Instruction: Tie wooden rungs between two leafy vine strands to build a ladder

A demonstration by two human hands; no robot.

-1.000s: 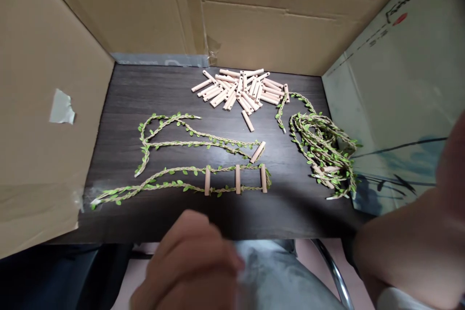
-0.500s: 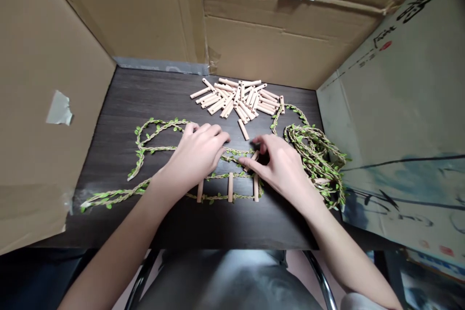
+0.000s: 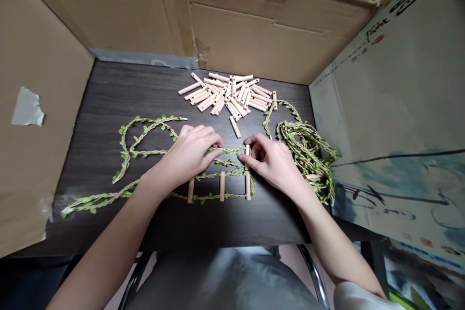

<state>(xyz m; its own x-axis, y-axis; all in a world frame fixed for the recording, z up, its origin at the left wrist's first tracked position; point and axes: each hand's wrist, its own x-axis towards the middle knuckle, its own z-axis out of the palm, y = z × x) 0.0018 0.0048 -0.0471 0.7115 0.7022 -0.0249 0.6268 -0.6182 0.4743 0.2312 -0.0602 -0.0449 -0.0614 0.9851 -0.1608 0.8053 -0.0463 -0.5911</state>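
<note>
The left hand (image 3: 191, 151) is pinching green-leaved tan braided cord (image 3: 233, 149); the right hand (image 3: 275, 162) is grasping a pale wooden rod (image 3: 247, 149).

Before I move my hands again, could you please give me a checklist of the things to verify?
1. Right hand at upper rung: ok.
2. Its grip firm: cannot tell.
3. Left hand at upper leafy rope: ok.
4. Three lower rungs between the strands of lower leafy rope: ok.
5. Upper rung well apart from lower rungs: not ok, its near end lies right by one.
6. Coil of rope free of tangles: cannot tell, strands overlap.
</note>
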